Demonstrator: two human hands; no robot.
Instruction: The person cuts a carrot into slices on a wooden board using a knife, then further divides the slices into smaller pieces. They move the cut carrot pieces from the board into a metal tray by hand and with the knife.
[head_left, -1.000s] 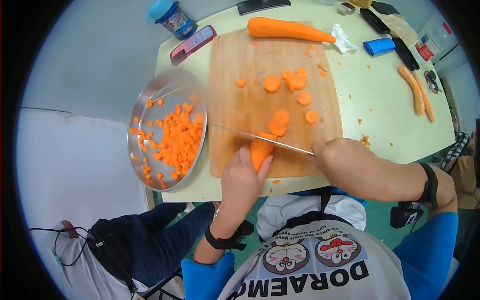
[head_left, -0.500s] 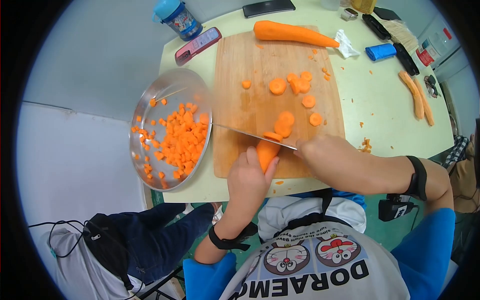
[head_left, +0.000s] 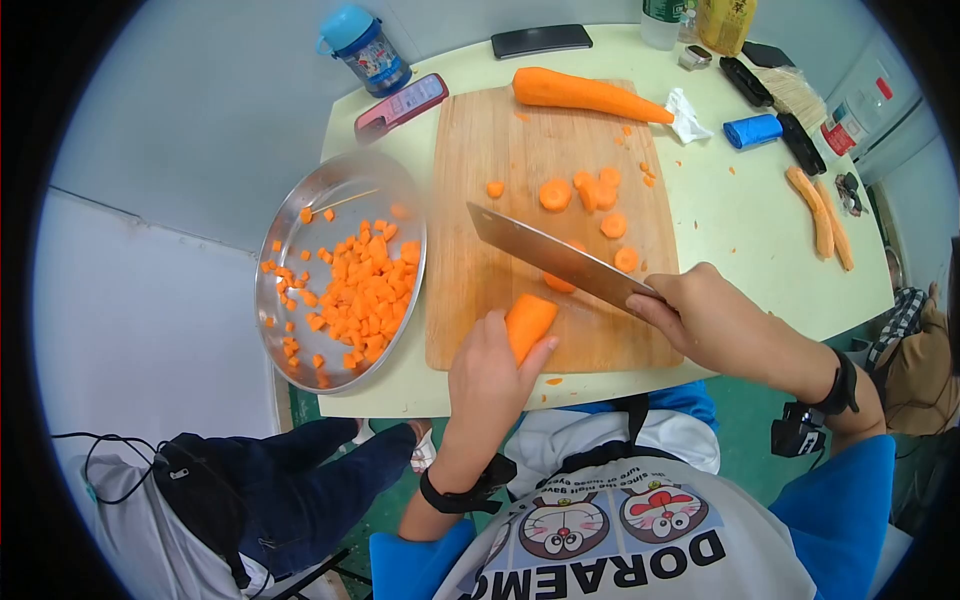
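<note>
My left hand (head_left: pixel 487 372) grips a thick carrot piece (head_left: pixel 531 322) near the front of the wooden cutting board (head_left: pixel 480 140). The piece's flat cut end points away from me. In my right hand (head_left: pixel 692 308) is a cleaver (head_left: pixel 560 258), its broad blade slanting to the left over the board, apart from the carrot piece. Behind the blade, a couple of carrot slices (head_left: pixel 558 284) are partly hidden. Several more round slices (head_left: pixel 555 195) lie farther back on the board. A whole peeled carrot (head_left: pixel 590 92) lies across the board's far edge, its thin tip by a crumpled tissue (head_left: pixel 687 115).
A steel pan (head_left: pixel 262 325) of diced carrot and a wooden stick stands left of the board. Phones (head_left: pixel 541 40) and a blue-capped bottle (head_left: pixel 368 55) are at the back. Two thin peeled carrots (head_left: pixel 812 205) lie right. A person in dark jeans (head_left: pixel 320 490) is at left.
My right hand has lifted the cleaver off the carrot piece and moved right, turning the blade's flat side into view. The last slice has come away from the piece in my left hand.
</note>
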